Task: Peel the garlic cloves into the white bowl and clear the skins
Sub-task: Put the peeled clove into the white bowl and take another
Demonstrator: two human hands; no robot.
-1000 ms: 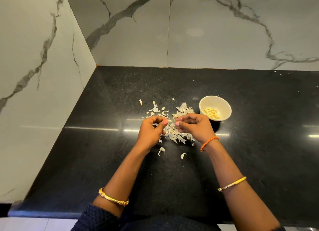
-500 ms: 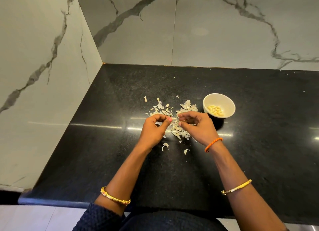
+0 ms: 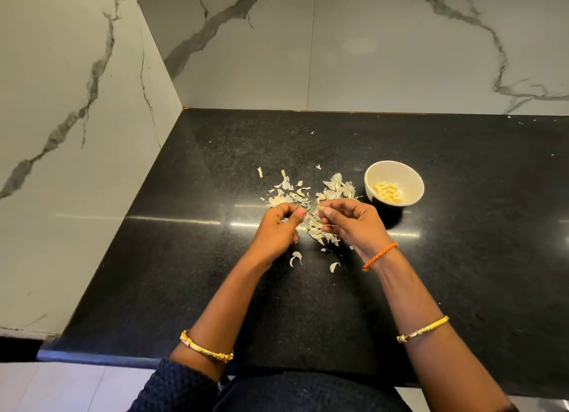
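A small white bowl (image 3: 398,171) stands on the black counter and holds several peeled garlic cloves (image 3: 387,191). To its left lies a scatter of papery garlic skins (image 3: 336,186). Above that scatter, my right hand (image 3: 358,227) pinches a small pale garlic clove (image 3: 320,208) at its fingertips. My left hand (image 3: 275,231) sits just left of it, fingers curled and thumb pressed to the fingertips on a shred of skin that barely shows. A narrow gap separates the two hands. Two loose curled skins (image 3: 296,258) lie nearer me.
The black stone counter (image 3: 462,257) runs into a corner with marble walls on the left (image 3: 77,134) and at the back (image 3: 369,57). Its front edge (image 3: 92,354) is close to my body. Tiny skin flecks dot the counter behind the pile.
The hands have drawn slightly apart. The thin strand that stretched between them half a second ago is gone, and the clove stays in my right fingertips.
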